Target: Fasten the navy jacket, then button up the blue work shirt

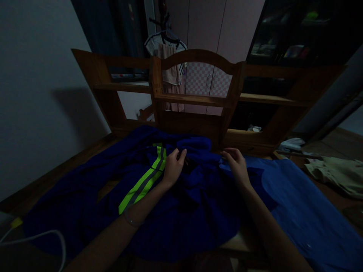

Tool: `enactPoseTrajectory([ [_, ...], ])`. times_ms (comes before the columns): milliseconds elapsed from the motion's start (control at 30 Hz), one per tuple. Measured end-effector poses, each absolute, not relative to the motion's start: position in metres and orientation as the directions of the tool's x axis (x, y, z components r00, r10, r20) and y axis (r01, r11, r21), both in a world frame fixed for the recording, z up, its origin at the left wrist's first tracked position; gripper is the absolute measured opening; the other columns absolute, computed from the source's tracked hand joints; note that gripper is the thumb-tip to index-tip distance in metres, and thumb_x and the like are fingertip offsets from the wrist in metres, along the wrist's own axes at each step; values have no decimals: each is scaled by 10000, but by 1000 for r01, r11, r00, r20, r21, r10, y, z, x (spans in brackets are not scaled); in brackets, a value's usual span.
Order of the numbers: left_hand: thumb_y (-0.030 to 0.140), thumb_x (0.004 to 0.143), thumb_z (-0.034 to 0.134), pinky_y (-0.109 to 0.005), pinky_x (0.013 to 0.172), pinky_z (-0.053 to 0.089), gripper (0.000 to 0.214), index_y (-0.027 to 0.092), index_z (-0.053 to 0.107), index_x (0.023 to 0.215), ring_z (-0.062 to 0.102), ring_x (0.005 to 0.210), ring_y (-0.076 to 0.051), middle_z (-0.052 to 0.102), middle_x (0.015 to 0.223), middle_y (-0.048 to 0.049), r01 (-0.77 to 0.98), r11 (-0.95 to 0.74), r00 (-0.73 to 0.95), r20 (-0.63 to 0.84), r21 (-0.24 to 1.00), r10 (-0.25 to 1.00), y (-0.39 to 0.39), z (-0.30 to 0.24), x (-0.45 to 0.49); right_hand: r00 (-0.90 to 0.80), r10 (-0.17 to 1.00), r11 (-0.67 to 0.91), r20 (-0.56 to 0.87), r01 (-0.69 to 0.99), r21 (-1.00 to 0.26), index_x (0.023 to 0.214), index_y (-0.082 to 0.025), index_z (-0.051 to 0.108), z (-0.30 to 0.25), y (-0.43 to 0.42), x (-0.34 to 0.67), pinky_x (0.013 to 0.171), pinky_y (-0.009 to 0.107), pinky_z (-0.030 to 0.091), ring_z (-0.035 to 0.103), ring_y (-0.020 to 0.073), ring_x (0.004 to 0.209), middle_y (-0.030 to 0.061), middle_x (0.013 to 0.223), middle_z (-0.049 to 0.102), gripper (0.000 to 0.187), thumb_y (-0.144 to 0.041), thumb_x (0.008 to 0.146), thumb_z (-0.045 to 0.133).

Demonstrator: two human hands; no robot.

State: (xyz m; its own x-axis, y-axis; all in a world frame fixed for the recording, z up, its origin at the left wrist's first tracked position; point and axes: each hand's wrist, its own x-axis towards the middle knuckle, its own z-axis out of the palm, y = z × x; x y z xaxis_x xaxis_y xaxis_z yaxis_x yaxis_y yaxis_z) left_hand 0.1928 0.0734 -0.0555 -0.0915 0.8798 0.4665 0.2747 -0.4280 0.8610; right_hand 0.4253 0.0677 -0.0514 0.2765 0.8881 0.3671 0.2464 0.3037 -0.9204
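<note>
A dark blue work garment (181, 204) with a yellow-green reflective stripe (144, 181) lies crumpled across a wooden bed surface. My left hand (173, 166) rests on the cloth near the top of the stripe, fingers curled and pinching a fold of the fabric. My right hand (236, 163) lies on the garment to the right, fingers bent down onto the cloth at its far edge. A lighter blue sheet of fabric (306, 211) spreads out to the right under my right forearm.
A wooden headboard with shelves (198, 100) stands just beyond the garment. A pale wall (36, 94) is on the left. A white cable (53, 236) curls at the lower left. A beige garment (337, 172) lies at the right. Clothes hang on a rack (167, 56) behind.
</note>
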Motion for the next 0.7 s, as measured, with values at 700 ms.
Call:
enactPoseTrajectory([
  [700, 327, 807, 587, -228, 658, 424, 249, 201, 387, 730, 465, 638, -90, 424, 682, 39, 354, -513, -337, 618, 782, 710, 70, -53, 188, 18, 994, 111, 112, 63, -992, 833, -183, 630, -41, 50, 395, 587, 243, 437, 592, 168, 707, 29, 793, 648, 391, -480, 609, 750],
])
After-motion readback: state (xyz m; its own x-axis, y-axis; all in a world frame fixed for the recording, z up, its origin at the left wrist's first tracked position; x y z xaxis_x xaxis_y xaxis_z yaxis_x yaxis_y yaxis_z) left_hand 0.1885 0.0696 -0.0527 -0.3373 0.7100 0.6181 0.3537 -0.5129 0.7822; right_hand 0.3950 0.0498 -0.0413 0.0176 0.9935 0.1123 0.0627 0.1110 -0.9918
